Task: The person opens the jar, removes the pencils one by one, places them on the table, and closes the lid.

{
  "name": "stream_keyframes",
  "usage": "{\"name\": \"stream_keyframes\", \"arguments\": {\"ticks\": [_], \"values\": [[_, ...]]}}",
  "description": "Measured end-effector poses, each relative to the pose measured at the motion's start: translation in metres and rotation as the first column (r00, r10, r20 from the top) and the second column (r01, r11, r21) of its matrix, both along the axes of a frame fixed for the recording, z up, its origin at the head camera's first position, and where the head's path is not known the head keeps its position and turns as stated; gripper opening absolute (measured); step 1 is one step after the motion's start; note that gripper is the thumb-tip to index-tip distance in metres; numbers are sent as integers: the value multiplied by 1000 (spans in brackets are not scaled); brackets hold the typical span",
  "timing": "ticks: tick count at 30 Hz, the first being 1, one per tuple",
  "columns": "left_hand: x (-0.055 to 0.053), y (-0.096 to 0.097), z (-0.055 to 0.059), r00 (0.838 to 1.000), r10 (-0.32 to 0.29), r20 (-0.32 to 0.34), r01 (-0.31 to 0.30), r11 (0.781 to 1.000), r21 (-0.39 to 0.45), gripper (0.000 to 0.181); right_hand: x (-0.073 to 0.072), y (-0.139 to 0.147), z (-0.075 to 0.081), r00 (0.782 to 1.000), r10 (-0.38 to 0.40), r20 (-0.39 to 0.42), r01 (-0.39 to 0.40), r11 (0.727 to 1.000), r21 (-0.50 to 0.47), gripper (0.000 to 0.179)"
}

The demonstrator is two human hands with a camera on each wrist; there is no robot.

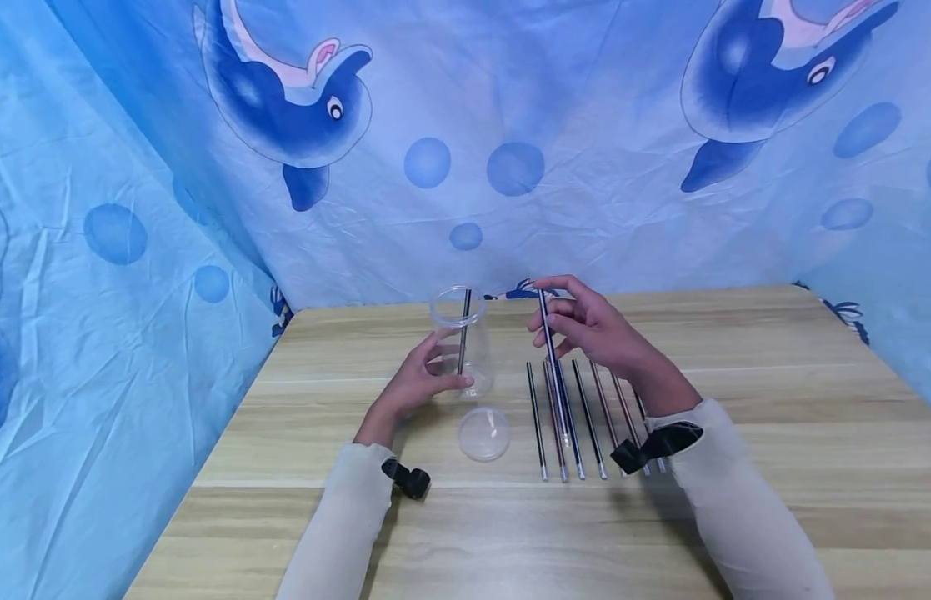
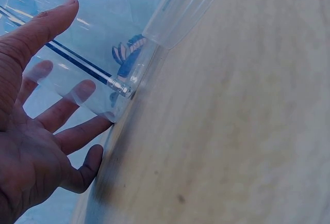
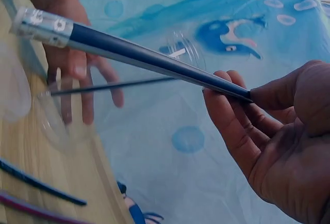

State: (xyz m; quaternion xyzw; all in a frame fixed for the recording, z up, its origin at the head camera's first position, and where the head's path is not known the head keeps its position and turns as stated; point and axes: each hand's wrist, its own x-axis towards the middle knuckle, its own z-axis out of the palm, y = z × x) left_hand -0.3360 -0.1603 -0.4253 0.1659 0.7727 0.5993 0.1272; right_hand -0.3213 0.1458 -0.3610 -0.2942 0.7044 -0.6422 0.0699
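Note:
A clear plastic jar (image 1: pixel 482 342) stands upright with its mouth uncovered, and one dark pencil (image 1: pixel 463 333) leans inside it, eraser end down. My left hand (image 1: pixel 422 375) holds the jar low down, its thumb on the near side and fingers spread round the other. In the left wrist view the pencil's silver ferrule (image 2: pixel 119 85) rests near the jar's bottom. Over to the right, my right hand (image 1: pixel 596 329) pinches another dark pencil (image 3: pixel 154 61) near its upper tip. That pencil's white eraser end points down, above the row of pencils (image 1: pixel 536 417) on the table.
A round translucent lid (image 1: pixel 484 433) lies flat on the wooden table (image 1: pixel 285 517) in front of the jar. Several pencils lie side by side beneath the right hand and forearm. A blue cloth (image 1: pixel 465 100) with printed dolphins hangs behind the table's far edge.

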Motion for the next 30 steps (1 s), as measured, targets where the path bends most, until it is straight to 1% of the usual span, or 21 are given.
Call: {"name": "stream_keyframes", "arguments": {"ticks": [3, 8, 12, 17, 23, 25, 30], "values": [[-1, 0, -1, 1000, -3, -5, 3, 1000, 6, 86, -2, 11, -4, 1000, -10, 10, 10, 1000, 30, 42], [-2, 0, -4, 1000, 7, -1, -7, 1000, 13, 85, -9, 32, -16, 996, -38, 86, 32, 997, 76, 40], [-3, -1, -6, 1000, 11, -9, -11, 1000, 19, 84, -14, 52, -30, 986, -80, 143, 67, 993, 96, 40], [-2, -1, -4, 1000, 12, -4, -12, 1000, 17, 84, -15, 75, -43, 971, -139, 193, 118, 986, 115, 37], [-1, 0, 0, 1000, 12, 2, -12, 1000, 8, 84, -20, 107, -55, 960, -185, 212, 168, 981, 96, 37], [-1, 0, 1, 1000, 12, 4, -12, 1000, 1, 84, -21, 117, -59, 958, -184, 220, 172, 982, 73, 37], [0, 0, 0, 1000, 11, 9, -11, 1000, -4, 85, -23, 137, -72, 949, -157, 273, 166, 986, -12, 33]]}}
